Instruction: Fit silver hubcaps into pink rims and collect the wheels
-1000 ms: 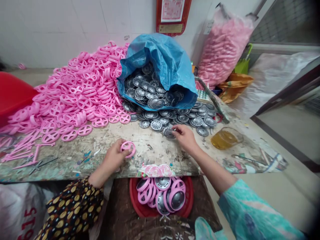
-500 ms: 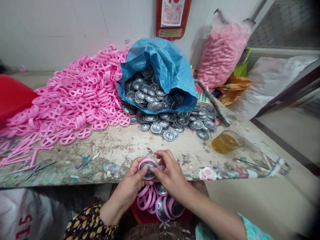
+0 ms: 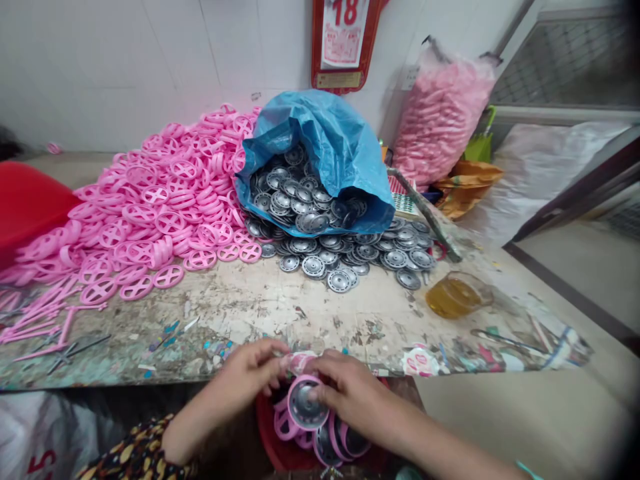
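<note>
Pink wheel (image 3: 291,411), grey disc (image 3: 303,408) inside, facing camera, in right hand (image 3: 345,387) over red basket (image 3: 269,445).

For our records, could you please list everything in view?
Table: one, stained beige, centre
Wheels: many, pink, table left
Bag: one, blue, table back
Discs: many, grey, spilling from bag
Rods: several, pink, front left
Jar: one, amber inside, right
Calendar: one, red, wall
Sack: one, pink inside, back right
Pouch: one, orange, back right
Plastic item: one, red, far left
Basket: one, red, below table
Left hand: one, bare, above basket
Right hand: one, bare, on capped wheel
</note>
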`<state>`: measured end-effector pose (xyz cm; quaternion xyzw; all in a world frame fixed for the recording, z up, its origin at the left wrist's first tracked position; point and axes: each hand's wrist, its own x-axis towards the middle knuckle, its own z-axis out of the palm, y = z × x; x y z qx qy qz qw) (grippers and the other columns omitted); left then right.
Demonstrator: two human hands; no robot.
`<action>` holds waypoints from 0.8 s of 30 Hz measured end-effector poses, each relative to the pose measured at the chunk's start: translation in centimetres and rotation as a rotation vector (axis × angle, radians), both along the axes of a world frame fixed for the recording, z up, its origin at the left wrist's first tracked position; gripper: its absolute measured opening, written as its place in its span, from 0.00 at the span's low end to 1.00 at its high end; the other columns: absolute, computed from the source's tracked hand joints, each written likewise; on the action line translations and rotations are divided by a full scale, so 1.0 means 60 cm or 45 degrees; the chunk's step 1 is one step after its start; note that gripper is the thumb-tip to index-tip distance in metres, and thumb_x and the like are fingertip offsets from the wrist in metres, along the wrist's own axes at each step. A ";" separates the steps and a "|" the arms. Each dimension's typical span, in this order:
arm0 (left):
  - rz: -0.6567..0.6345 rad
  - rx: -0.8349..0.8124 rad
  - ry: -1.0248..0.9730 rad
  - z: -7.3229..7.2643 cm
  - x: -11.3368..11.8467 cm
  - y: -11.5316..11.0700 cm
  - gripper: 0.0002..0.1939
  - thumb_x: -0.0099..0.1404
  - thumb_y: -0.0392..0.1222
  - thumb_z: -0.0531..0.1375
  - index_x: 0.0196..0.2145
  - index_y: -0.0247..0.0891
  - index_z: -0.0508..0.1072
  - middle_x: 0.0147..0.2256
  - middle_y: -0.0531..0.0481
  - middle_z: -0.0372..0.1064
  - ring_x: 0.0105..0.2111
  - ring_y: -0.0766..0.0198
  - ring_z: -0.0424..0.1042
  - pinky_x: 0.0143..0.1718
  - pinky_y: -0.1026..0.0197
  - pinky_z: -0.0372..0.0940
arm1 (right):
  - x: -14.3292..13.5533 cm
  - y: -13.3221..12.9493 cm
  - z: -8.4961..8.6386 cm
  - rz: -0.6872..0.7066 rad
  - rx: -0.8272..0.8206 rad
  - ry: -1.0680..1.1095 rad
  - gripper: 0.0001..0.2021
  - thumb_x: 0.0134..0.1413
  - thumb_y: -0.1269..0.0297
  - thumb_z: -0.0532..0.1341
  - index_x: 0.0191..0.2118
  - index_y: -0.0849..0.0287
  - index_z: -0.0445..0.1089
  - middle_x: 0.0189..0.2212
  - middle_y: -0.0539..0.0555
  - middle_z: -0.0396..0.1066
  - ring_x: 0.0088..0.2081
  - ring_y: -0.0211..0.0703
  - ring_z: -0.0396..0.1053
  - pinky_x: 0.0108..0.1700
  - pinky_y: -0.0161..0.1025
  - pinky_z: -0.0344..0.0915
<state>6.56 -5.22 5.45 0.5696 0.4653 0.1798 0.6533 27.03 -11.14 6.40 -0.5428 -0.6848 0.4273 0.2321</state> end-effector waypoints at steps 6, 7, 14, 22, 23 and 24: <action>0.343 1.197 0.767 0.000 -0.056 0.178 0.15 0.64 0.46 0.52 0.41 0.39 0.74 0.38 0.47 0.73 0.40 0.59 0.70 0.43 0.58 0.63 | 0.048 0.101 0.007 -0.199 0.497 -0.577 0.13 0.61 0.65 0.53 0.47 0.60 0.70 0.41 0.58 0.66 0.44 0.48 0.63 0.46 0.42 0.60; 0.354 1.261 0.843 -0.003 -0.059 0.207 0.15 0.64 0.44 0.52 0.42 0.38 0.74 0.40 0.45 0.72 0.42 0.56 0.68 0.46 0.55 0.61 | 0.051 0.127 0.004 -0.231 0.564 -0.660 0.13 0.62 0.65 0.52 0.47 0.60 0.70 0.41 0.59 0.67 0.44 0.48 0.62 0.47 0.42 0.59; 0.302 1.348 1.132 -0.035 -0.037 0.310 0.14 0.58 0.39 0.55 0.41 0.35 0.76 0.39 0.37 0.65 0.43 0.46 0.63 0.44 0.47 0.59 | 0.032 0.248 -0.025 -0.209 0.763 -1.153 0.19 0.62 0.62 0.53 0.56 0.63 0.62 0.52 0.60 0.64 0.45 0.53 0.60 0.43 0.44 0.59; -0.002 1.383 1.029 -0.021 -0.032 0.248 0.08 0.60 0.37 0.54 0.32 0.37 0.74 0.37 0.44 0.68 0.40 0.55 0.65 0.43 0.55 0.59 | 0.054 0.227 -0.033 0.068 0.893 -1.249 0.15 0.61 0.73 0.51 0.50 0.66 0.67 0.41 0.62 0.70 0.39 0.50 0.62 0.41 0.44 0.59; -0.075 1.378 0.989 -0.020 -0.033 0.226 0.07 0.60 0.38 0.55 0.31 0.38 0.74 0.36 0.46 0.68 0.38 0.57 0.65 0.42 0.57 0.60 | 0.060 0.211 -0.037 0.129 0.940 -1.253 0.15 0.60 0.74 0.51 0.51 0.67 0.66 0.41 0.63 0.70 0.39 0.50 0.62 0.41 0.45 0.60; -0.135 1.366 0.951 -0.020 -0.033 0.204 0.07 0.60 0.38 0.56 0.29 0.39 0.73 0.35 0.48 0.69 0.38 0.58 0.65 0.41 0.58 0.60 | 0.065 0.194 -0.042 0.189 0.997 -1.249 0.16 0.60 0.75 0.50 0.51 0.69 0.66 0.41 0.63 0.70 0.38 0.50 0.63 0.41 0.46 0.60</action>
